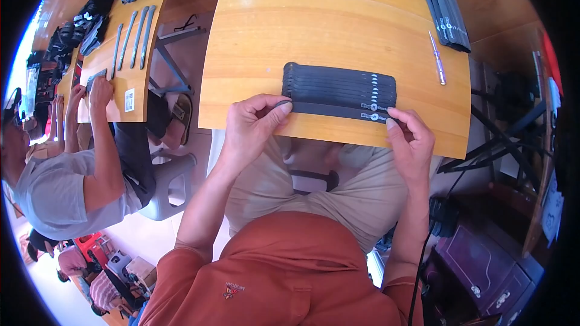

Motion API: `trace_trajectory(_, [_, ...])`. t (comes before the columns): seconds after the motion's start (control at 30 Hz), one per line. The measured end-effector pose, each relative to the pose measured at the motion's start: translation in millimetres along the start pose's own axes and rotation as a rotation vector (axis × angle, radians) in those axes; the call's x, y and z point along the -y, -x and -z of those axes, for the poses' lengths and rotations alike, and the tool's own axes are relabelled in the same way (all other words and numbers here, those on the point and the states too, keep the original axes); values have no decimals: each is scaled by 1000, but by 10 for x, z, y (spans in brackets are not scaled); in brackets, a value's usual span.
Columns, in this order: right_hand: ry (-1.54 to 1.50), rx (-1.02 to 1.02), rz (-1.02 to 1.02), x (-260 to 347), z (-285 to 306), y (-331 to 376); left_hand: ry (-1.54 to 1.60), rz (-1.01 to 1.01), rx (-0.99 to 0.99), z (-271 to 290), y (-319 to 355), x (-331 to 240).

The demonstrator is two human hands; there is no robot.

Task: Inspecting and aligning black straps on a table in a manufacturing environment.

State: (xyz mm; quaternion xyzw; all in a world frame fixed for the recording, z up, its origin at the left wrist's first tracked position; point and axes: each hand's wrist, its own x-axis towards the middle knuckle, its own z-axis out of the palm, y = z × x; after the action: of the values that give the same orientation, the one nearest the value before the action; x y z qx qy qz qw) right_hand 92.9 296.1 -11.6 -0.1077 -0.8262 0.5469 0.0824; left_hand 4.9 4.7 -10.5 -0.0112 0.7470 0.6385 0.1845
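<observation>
On the wooden table (338, 18) in front of me lies a fanned row of flat black straps (332, 81), overlapping one another, with small white marks near their right ends. The nearest black strap (332, 111) runs along the front of the row, close to the table's near edge. Its left end is pinched between the thumb and fingers of my left hand (257, 124). At the other end, my right hand (412, 136) has its thumb and forefinger closed on the strap beside the white print.
A purple-handled screwdriver (440, 66) lies toward the table's right side. Beyond it sits a bundle of black straps (444, 12). On my left, a co-worker (72, 187) sits at another wooden table (142, 42) bearing several dark strips (125, 45). A dark cable (423, 253) hangs by my right arm.
</observation>
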Motion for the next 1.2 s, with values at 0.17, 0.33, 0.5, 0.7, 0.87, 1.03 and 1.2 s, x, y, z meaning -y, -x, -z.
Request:
trace_trajectory(0.17, [9,-30,13,-5,-4,-51,-9,30,5,-18,-34,-34])
trace_trajectory(0.33, [67,-30,-31,-30,-2,-85,-140,26,-52,-50,-77,9])
trace_trajectory(0.5, [71,-55,-90,-78,-16,-105,-231,-7,-77,-49,-114,-7])
trace_trajectory(0.7, [107,-50,-95,-85,-11,-154,-228,20,-39,-16,-124,-31])
trace_trajectory(0.87, [143,-40,-53,-86,-9,-171,-292,65,-6,-12,-120,-73])
trace_trajectory(1.03, [122,-57,-89,-126,-16,-159,-307,49,-21,-34,-149,-37])
trace_trajectory(1.2, [125,-71,-109,-130,-8,-163,-264,46,-37,-53,-156,-20])
